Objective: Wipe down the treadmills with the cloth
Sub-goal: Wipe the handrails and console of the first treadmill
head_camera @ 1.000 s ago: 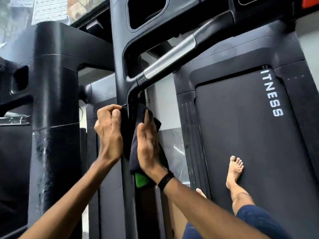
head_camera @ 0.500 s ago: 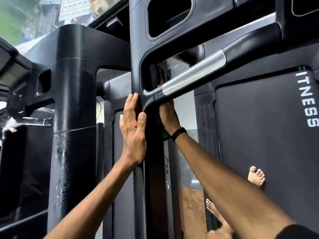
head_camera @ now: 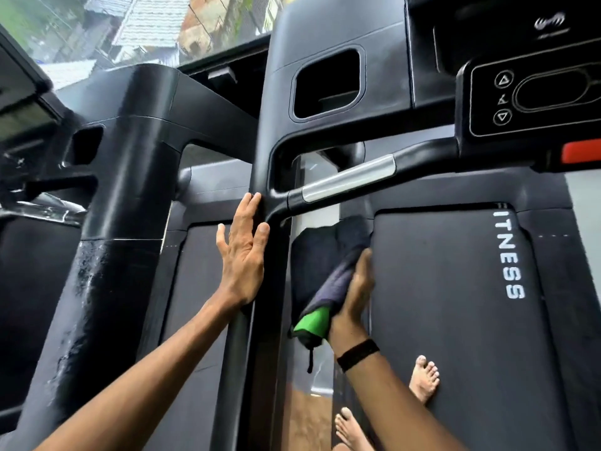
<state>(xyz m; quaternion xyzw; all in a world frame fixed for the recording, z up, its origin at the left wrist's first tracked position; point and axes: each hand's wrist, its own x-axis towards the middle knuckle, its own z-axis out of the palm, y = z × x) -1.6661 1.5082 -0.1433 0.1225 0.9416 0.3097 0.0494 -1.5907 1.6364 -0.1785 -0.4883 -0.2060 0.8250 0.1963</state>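
Observation:
A black treadmill upright post (head_camera: 270, 281) runs down the middle of the head view, joined to a handlebar with a silver grip (head_camera: 348, 182). My left hand (head_camera: 242, 252) lies flat with straight fingers against the post's left side. My right hand (head_camera: 353, 294) grips a dark cloth with a green patch (head_camera: 325, 265) and holds it against the right side of the post, just below the handlebar joint. The cloth's upper part bunches over the fingers, hiding them.
The treadmill belt marked "ITNESS" (head_camera: 507, 255) lies at right, with my bare feet (head_camera: 422, 377) on it. A control panel with arrow buttons (head_camera: 533, 96) and a red tab (head_camera: 582, 151) sit upper right. A second treadmill's wet black post (head_camera: 120, 222) stands at left. A window lies beyond.
My right hand with the cloth has come down from behind the handlebar joint to the post's right side below it. My left hand stays flat on the post. The view has tilted up.

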